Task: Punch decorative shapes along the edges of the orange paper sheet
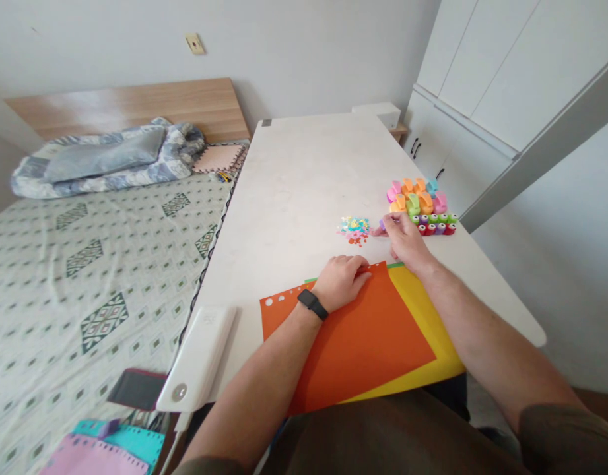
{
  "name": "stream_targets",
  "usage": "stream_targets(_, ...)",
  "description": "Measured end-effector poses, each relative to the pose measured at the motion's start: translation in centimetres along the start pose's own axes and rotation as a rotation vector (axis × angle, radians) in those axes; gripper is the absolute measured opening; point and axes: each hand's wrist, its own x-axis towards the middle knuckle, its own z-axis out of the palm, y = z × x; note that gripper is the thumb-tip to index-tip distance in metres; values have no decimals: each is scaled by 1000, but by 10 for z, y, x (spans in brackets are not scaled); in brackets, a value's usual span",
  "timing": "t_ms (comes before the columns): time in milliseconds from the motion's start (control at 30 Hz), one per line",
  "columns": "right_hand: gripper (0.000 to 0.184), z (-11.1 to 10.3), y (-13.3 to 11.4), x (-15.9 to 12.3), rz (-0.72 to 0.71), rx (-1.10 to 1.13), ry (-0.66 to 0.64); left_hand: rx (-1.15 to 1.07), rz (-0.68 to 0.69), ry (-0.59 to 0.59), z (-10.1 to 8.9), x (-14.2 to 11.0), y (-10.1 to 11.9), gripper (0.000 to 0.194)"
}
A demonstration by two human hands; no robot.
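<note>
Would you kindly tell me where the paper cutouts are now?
In the head view, the paper cutouts lie on the white table, right of centre, just left of the right hand and beyond the orange sheet.

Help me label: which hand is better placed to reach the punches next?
Probably the right hand: beside the punches, though apparently pinching something purple; the left hand lies farther, on orange paper.
</note>
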Motion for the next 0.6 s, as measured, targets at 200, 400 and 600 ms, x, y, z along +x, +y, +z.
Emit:
stream_targets(200,48,5,-9,-10,32,17,-243,9,-3,-6,-1,1,1,16)
stream_targets(400,48,9,-13,-9,22,58,-172,6,-9,-9,-1,0,1,17)
stream_targets(600,43,11,-8,-9,28,115,-288,13,-13,-15,-3,0,2,17)
